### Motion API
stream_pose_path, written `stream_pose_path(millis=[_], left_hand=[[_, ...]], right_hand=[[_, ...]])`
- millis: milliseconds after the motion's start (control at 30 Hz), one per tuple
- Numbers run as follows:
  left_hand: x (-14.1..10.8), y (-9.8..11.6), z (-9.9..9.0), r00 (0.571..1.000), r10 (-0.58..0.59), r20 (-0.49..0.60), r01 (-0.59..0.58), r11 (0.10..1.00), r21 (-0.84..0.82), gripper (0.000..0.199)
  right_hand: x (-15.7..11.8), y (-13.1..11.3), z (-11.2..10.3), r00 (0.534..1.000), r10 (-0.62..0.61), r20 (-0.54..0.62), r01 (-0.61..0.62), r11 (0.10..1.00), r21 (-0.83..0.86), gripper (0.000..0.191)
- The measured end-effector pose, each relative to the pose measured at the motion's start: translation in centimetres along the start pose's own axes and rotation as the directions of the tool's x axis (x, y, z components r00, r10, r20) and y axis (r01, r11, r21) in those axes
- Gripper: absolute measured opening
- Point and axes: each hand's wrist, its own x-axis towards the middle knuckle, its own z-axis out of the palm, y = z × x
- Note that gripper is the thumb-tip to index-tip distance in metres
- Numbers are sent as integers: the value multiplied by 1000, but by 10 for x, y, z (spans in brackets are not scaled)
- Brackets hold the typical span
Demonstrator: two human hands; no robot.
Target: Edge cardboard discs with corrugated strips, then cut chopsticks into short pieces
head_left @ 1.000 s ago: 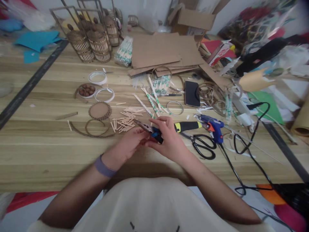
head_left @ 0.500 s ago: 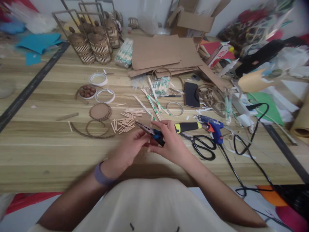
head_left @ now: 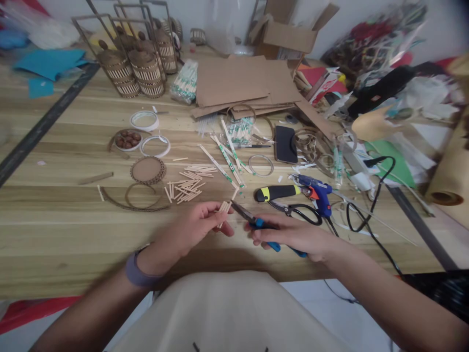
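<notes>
Pinched between the fingers of my left hand (head_left: 198, 227) are several short wooden sticks (head_left: 224, 213). My right hand (head_left: 284, 233) is closed round the blue handles of the long-nosed pliers (head_left: 260, 224), whose tips point left, close to the sticks. A pile of short sticks (head_left: 190, 185) lies on the wooden table (head_left: 91, 234), beyond my left hand. Longer sticks with green-printed wrappers (head_left: 229, 161) lie farther back. Right of them are a yellow-black knife (head_left: 278, 192), scissors (head_left: 306, 214) and a blue glue gun (head_left: 318, 193).
A round cardboard base (head_left: 148, 169), tape rolls (head_left: 144, 120) and a bowl of brown balls (head_left: 128, 140) are at the left. Lantern-like pieces (head_left: 146, 73) and cardboard sheets (head_left: 234, 83) stand or lie at the back. A phone (head_left: 286, 144) and a black cable (head_left: 377, 195) are to the right.
My hands have moved apart. The pliers, earlier between both hands, are now in my right hand, farther right, with their handles visible. The sticks in my left hand have come into view.
</notes>
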Motion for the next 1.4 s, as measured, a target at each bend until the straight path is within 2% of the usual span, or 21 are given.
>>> stream_pose_path(millis=[200,633,767,900,1100,1267,1400], left_hand=[[-1,-6,3,994,17,109,-13,999,-32,37],[2,-6,6,990,60,128,-51,996,-70,33],[2,-3,6,990,60,125,-54,997,-53,33],[1,0,6,992,68,103,-67,998,-7,40],[0,0,7,994,50,94,-55,997,57,40],[0,0,6,995,54,82,-69,980,184,41],[-3,1,6,998,36,59,-45,984,171,49]], right_hand=[[9,-13,11,996,-56,66,51,996,77,42],[12,-14,15,998,-49,41,46,995,89,36],[17,-9,16,991,-119,64,117,993,26,25],[21,-4,20,985,-174,23,175,983,-53,18],[25,2,22,968,-252,-5,249,958,-144,19],[26,3,21,976,-214,39,216,975,-58,29],[23,1,21,988,-133,79,120,981,151,38]])
